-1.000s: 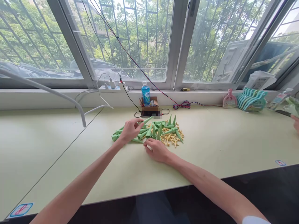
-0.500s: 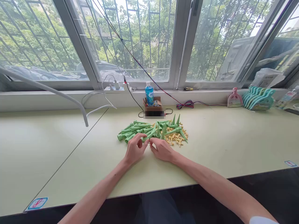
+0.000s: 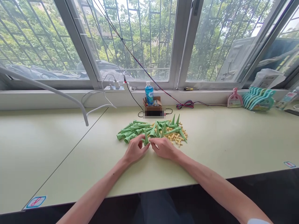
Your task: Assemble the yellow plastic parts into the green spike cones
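Mid-frame, the left hand [image 3: 135, 151] and right hand [image 3: 165, 148] meet on one green cone [image 3: 146, 138]. It stands point up, each grip pinched narrow on its base, just below the pile of green cones [image 3: 136, 128] and small yellow pieces [image 3: 175, 137] on the tabletop [image 3: 221, 146].

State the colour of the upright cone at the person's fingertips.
The cone is plain green; the head view shows it best.
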Demonstrator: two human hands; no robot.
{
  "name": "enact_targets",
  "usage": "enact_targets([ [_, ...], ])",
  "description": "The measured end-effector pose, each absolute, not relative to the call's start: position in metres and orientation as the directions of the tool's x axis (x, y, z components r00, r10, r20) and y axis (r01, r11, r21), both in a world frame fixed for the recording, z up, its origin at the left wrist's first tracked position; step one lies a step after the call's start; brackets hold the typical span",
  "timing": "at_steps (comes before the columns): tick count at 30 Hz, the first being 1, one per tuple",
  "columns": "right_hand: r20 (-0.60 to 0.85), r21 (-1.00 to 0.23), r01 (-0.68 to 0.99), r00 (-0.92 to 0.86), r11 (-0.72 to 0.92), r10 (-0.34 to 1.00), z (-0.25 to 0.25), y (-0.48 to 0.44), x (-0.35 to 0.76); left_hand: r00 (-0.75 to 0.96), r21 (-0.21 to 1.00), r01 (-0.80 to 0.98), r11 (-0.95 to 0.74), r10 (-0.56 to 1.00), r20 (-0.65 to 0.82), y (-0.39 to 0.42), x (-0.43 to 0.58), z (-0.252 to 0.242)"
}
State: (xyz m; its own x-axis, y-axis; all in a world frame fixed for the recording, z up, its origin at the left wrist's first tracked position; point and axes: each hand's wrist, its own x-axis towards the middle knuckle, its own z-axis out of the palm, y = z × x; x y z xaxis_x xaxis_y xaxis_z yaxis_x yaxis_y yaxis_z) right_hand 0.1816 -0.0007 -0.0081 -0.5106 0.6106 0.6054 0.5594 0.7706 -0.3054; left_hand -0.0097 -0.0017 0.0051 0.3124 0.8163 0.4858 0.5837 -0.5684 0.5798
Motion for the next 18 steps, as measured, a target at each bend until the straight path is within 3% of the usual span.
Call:
enact_targets([
  [5, 0.829, -0.306, 0.556, -0.243, 0.773, 0.503, 0.007, 0.007, 0.206, 0.315, 0.579, 0.593, -0.559, 0.823, 0.472, -0.001, -0.01, 0.004],
  [8, 0.839, -0.402, 0.592, -0.068, 0.698, 0.54, 0.019, 0.017, 0.23, 0.38, 0.54, 0.605, -0.585, 0.808, 0.45, 0.0, -0.01, 0.004],
  [14, 0.524, -0.553, 0.627, -0.251, 0.549, 0.814, 0.028, 0.038, 0.274, 0.415, 0.525, 0.598, -0.605, 0.795, 0.443, 0.0, -0.009, 0.004],
  [18, 0.301, -0.552, 0.683, -0.372, 0.479, 0.878, 0.031, 0.04, 0.29, 0.43, 0.51, 0.599, -0.617, 0.785, 0.445, 0.0, -0.009, 0.004],
])
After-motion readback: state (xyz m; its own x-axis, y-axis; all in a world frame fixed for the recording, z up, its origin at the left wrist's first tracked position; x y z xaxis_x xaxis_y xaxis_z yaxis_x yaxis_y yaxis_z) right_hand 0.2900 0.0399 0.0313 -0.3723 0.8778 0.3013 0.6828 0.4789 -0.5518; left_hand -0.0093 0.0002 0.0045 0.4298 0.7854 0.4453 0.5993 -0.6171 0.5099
